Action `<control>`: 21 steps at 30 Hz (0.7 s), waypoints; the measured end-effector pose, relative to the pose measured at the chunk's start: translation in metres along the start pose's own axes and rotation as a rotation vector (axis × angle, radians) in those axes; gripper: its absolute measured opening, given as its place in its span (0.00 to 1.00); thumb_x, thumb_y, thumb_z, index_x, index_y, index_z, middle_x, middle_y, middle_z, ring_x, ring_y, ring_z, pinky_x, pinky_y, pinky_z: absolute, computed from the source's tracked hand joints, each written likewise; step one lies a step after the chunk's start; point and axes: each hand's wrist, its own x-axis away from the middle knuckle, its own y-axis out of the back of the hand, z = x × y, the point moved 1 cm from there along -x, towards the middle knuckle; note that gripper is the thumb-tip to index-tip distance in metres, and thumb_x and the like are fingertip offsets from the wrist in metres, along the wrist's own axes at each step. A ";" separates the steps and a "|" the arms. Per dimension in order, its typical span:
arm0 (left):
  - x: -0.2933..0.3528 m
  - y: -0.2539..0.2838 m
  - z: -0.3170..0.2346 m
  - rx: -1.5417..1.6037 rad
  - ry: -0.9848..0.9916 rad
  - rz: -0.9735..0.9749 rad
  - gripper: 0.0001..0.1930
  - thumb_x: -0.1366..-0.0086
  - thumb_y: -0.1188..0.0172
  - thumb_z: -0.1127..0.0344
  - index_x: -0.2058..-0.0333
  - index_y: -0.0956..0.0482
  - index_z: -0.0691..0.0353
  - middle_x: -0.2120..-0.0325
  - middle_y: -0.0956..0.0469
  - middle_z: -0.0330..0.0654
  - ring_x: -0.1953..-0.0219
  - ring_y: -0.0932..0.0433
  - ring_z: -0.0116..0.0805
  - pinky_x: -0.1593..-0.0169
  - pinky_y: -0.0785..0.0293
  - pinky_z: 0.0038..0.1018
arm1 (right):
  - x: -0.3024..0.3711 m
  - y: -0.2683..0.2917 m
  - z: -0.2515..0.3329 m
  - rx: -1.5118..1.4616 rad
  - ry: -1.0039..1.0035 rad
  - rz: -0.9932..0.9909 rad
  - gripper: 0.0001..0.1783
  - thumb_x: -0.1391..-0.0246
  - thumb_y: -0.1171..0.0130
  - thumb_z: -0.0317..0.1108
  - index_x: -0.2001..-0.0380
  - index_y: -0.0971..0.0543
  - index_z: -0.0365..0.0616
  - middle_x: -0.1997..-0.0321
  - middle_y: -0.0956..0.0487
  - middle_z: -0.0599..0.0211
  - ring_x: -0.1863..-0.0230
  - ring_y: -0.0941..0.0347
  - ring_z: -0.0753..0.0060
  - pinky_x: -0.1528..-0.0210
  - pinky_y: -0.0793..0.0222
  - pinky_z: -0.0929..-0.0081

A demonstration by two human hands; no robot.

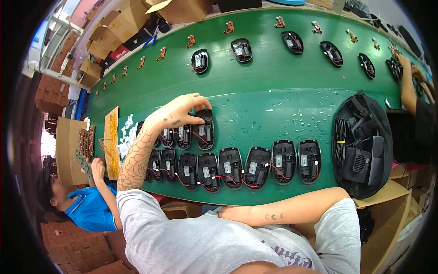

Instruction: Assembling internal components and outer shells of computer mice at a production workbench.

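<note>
Black shell (206, 130) gripped in my half-curled left hand (185, 109), mid-frame, I'm risking its trailing red wire (199, 137) snagging the next shell (183, 140).

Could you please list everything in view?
Table: one, green, centre
Device shells: over a dozen, black, three rows
Circuit boards: about a dozen, orange, far side
Mesh bag: one, black, right
Loose parts: many, white, left
Board: one, tan and yellow, left
Cardboard boxes: several, brown, around edges
Co-workers: two, blue and dark sleeves, left and upper right
Left hand: one, bare, on middle row's rightmost shell
Right forearm: one, bare, bottom centre; hand hidden
</note>
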 end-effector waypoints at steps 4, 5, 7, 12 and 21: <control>-0.009 0.004 0.000 -0.011 -0.010 0.023 0.20 0.47 0.32 0.70 0.54 0.22 0.62 0.65 0.24 0.44 0.59 0.24 0.39 0.51 0.27 0.32 | 0.008 0.000 -0.002 -0.126 0.036 -0.204 0.08 0.53 0.43 0.30 0.72 0.16 0.44 0.70 0.18 0.56 0.63 0.20 0.59 0.57 0.25 0.66; -0.011 0.005 0.000 -0.013 -0.026 0.024 0.20 0.47 0.32 0.70 0.54 0.21 0.62 0.65 0.23 0.44 0.60 0.24 0.39 0.52 0.26 0.32 | 0.007 0.000 -0.001 -0.128 0.035 -0.210 0.08 0.53 0.43 0.30 0.72 0.16 0.44 0.70 0.18 0.56 0.63 0.20 0.59 0.57 0.25 0.66; -0.015 0.015 -0.003 -0.027 -0.038 0.012 0.19 0.47 0.32 0.70 0.55 0.21 0.62 0.66 0.23 0.44 0.60 0.23 0.39 0.52 0.26 0.32 | 0.004 0.001 0.000 -0.120 -0.001 -0.082 0.09 0.50 0.45 0.31 0.69 0.17 0.42 0.66 0.18 0.56 0.58 0.21 0.57 0.52 0.27 0.65; -0.029 0.056 0.019 0.011 0.021 -0.137 0.16 0.45 0.34 0.72 0.56 0.21 0.64 0.65 0.20 0.42 0.60 0.22 0.32 0.52 0.24 0.30 | 0.000 -0.008 -0.005 -0.069 -0.046 -0.024 0.10 0.49 0.46 0.32 0.68 0.18 0.41 0.64 0.17 0.56 0.56 0.21 0.56 0.49 0.28 0.64; -0.052 0.113 0.189 -0.160 0.327 -0.278 0.20 0.45 0.33 0.72 0.53 0.22 0.67 0.61 0.17 0.45 0.57 0.19 0.35 0.49 0.23 0.30 | -0.003 0.002 0.000 0.055 -0.023 -0.015 0.13 0.54 0.42 0.36 0.68 0.14 0.44 0.68 0.17 0.54 0.64 0.19 0.56 0.59 0.25 0.60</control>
